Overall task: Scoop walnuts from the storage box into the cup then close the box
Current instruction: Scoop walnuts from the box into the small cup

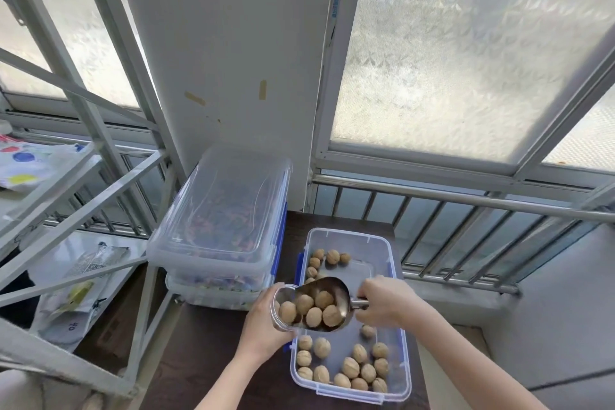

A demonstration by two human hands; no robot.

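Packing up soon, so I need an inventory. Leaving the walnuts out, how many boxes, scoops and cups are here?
boxes: 3 (open box, top lidded box, bottom lidded box)
scoop: 1
cup: 1
total: 5

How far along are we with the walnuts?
Done: the storage box is open, no lid on it. In hand: the right hand tips a metal scoop of walnuts toward the clear cup held by the left hand. Left: finish pouring, close the box.
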